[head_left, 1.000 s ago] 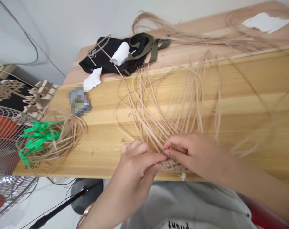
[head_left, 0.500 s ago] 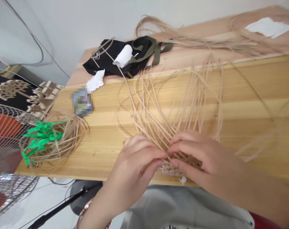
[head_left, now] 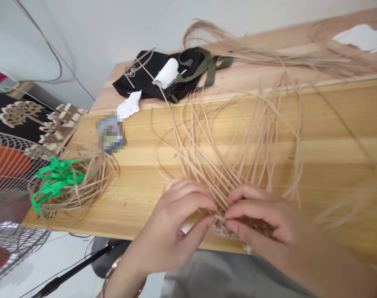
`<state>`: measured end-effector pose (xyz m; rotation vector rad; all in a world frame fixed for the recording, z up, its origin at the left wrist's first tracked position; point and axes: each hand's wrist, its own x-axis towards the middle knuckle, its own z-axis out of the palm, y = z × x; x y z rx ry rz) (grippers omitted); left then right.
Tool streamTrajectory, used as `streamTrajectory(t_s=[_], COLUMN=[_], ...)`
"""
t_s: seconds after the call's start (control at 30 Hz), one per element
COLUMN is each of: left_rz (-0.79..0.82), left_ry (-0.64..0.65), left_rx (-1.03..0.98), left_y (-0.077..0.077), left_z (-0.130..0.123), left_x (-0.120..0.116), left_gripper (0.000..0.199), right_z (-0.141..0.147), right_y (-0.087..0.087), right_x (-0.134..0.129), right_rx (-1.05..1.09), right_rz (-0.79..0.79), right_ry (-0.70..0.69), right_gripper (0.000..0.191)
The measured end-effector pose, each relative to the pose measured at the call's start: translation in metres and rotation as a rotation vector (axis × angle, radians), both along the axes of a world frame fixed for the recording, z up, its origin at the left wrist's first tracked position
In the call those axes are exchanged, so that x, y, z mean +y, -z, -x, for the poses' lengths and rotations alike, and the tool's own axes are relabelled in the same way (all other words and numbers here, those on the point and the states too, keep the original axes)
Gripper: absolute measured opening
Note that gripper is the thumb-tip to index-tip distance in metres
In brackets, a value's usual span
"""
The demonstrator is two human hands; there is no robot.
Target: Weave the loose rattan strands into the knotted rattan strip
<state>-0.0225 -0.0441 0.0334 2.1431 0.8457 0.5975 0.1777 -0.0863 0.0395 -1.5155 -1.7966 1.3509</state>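
Note:
A small woven piece [head_left: 224, 228] of pale strips lies at the table's front edge, partly hidden by my hands. Long loose strips [head_left: 204, 155] fan out from it toward the back of the table. My left hand [head_left: 184, 221] is at its left side, thumb and index finger a little apart at the end of a short strip. From the right, my right hand [head_left: 266, 225] pinches a strip between thumb and index finger, its other fingers curled over the weave.
A coil of strips [head_left: 95, 182] tied with green ribbon [head_left: 56, 178] lies at the left, beside a fan [head_left: 8, 194]. Farther back are a blurred square item [head_left: 110, 133], a black bag [head_left: 145, 76], white paper [head_left: 166, 73] and more strips [head_left: 269, 58].
The view has shifted slightly. My left thumb and index finger have parted from their pinch, while my right hand stays closed at the weave.

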Motion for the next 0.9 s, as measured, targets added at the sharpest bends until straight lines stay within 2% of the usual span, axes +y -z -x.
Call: streamTrajectory(t_s=[0.2,0.33,0.43,0.9], left_rz=[0.096,0.135,0.144,0.221], left_ry=[0.126,0.259,0.266,0.265], left_rx=[0.108,0.167,0.166,0.039], left_y=[0.0,0.003,0.006,0.015], left_z=[0.002,-0.007,-0.011,-0.007], left_x=[0.01,0.014,0.014,0.01], left_gripper=[0.031,0.02,0.015,0.015], right_z=[-0.002,-0.004,-0.005,-0.002], right_y=[0.008,0.01,0.01,0.015], right_x=[-0.004,-0.005,-0.006,-0.009], right_rx=[0.067,0.076,0.084,0.085], right_rz=[-0.041,-0.062,-0.054,-0.067], right_ry=[0.009,-0.032,-0.038,0.028], right_gripper=[0.019,0.019,0.016,0.012])
